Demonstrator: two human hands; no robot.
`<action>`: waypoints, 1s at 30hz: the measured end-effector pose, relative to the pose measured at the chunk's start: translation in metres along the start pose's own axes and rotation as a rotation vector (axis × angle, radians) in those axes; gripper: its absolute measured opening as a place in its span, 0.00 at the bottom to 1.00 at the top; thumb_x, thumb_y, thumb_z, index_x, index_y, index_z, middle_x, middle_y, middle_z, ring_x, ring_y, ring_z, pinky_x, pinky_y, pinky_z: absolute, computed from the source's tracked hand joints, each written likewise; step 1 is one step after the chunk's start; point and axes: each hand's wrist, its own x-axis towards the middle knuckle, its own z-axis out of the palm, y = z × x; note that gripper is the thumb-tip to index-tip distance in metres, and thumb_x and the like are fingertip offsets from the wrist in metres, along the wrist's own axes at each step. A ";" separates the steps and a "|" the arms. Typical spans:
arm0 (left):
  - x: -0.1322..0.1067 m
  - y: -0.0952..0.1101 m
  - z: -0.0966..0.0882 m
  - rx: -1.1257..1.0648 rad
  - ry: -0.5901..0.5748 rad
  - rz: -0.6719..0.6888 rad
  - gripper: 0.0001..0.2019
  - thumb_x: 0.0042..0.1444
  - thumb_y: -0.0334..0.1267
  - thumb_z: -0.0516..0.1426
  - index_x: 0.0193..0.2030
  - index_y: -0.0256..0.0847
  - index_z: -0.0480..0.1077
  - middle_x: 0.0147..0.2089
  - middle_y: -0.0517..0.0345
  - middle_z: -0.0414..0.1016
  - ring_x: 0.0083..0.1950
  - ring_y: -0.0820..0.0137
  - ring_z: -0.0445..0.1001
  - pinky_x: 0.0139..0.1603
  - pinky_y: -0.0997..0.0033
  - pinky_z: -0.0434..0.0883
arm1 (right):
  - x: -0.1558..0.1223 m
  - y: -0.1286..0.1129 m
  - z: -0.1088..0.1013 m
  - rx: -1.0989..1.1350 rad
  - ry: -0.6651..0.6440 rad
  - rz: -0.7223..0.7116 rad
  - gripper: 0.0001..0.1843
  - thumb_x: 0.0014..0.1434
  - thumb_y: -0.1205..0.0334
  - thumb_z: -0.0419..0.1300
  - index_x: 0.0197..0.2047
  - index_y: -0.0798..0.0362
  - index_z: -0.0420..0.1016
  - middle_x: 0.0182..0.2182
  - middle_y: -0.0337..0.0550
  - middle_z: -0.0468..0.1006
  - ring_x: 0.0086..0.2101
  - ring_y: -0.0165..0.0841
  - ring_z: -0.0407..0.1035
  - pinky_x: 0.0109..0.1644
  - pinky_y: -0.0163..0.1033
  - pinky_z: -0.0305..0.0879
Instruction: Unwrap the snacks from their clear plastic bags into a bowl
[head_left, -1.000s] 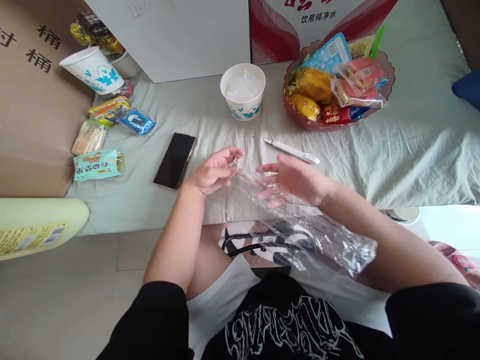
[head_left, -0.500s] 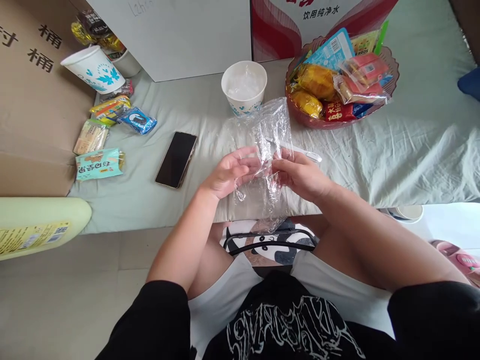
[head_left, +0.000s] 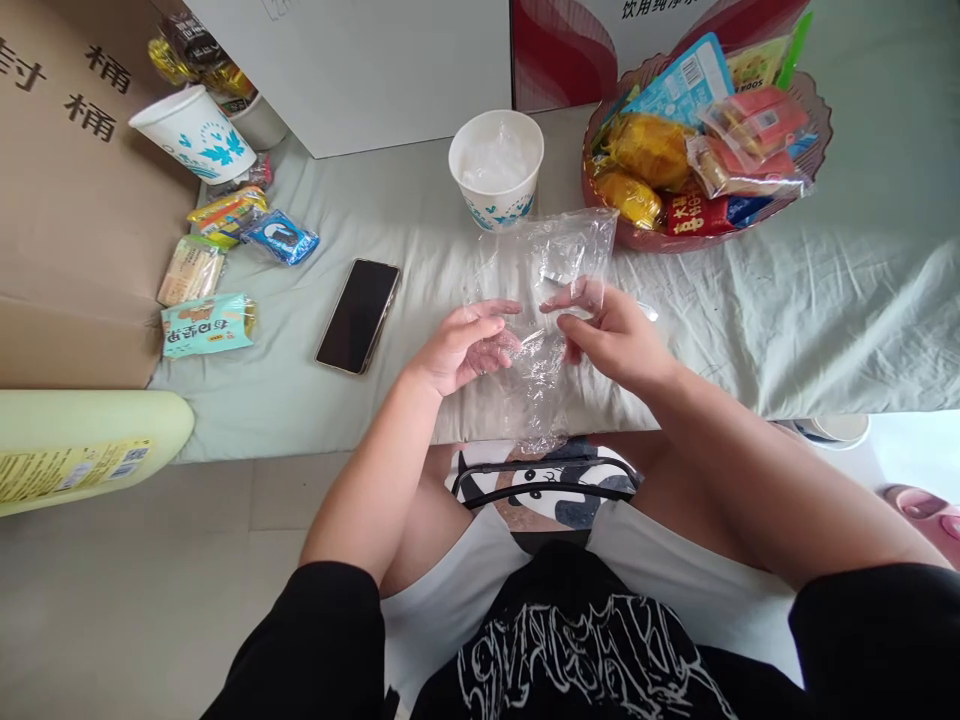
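Observation:
A crinkled piece of clear, thin plastic film (head_left: 540, 345) is spread between my hands, its lower end over the edge by my lap. My left hand (head_left: 465, 345) is at its left side, fingers apart and curved, some tips touching or behind the film. At the right side, my right hand (head_left: 611, 330) has its thumb and forefinger apart, the forefinger partly overlapped by the film. Neither hand visibly pinches it. A slim white tool (head_left: 646, 312) lies mostly hidden behind the film and my right hand. Just beyond stands a paper cup (head_left: 499, 205) with clear plastic inside.
A scalloped bowl (head_left: 637, 235) of wrapped snacks stands at the back right. To the left lie a phone (head_left: 358, 316) and several snack packets (head_left: 208, 325), beside a tilted paper cup (head_left: 195, 140). Boxes (head_left: 420, 80) line the back; a green container (head_left: 90, 440) is at left.
My fingers have spread and my hands have moved slightly apart. The film's upper part has opened out wider. The view has shifted a little.

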 end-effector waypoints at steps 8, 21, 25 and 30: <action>0.002 0.001 -0.003 0.056 -0.013 0.104 0.16 0.54 0.39 0.67 0.48 0.42 0.74 0.24 0.64 0.78 0.20 0.73 0.76 0.18 0.80 0.66 | 0.005 0.005 -0.005 -0.041 -0.031 -0.194 0.06 0.58 0.62 0.62 0.37 0.50 0.80 0.52 0.45 0.77 0.33 0.29 0.73 0.29 0.37 0.72; 0.011 0.002 -0.002 -0.023 0.271 0.275 0.18 0.57 0.45 0.61 0.20 0.38 0.75 0.24 0.54 0.76 0.27 0.70 0.78 0.32 0.70 0.76 | -0.002 -0.012 -0.018 -0.028 0.220 -0.117 0.17 0.59 0.44 0.63 0.48 0.43 0.75 0.60 0.44 0.72 0.49 0.42 0.75 0.45 0.46 0.74; 0.016 -0.005 -0.009 0.118 0.436 0.430 0.27 0.59 0.53 0.63 0.13 0.41 0.68 0.18 0.58 0.69 0.24 0.73 0.73 0.32 0.71 0.73 | 0.000 -0.011 -0.015 0.092 0.185 -0.039 0.26 0.62 0.34 0.56 0.55 0.41 0.68 0.59 0.44 0.72 0.39 0.34 0.76 0.40 0.41 0.73; 0.013 -0.006 -0.011 0.345 0.442 0.565 0.18 0.51 0.44 0.69 0.16 0.40 0.73 0.23 0.58 0.74 0.28 0.73 0.73 0.35 0.70 0.71 | 0.001 -0.004 -0.011 0.191 0.039 -0.013 0.34 0.52 0.42 0.71 0.56 0.42 0.63 0.47 0.42 0.78 0.36 0.32 0.75 0.40 0.40 0.73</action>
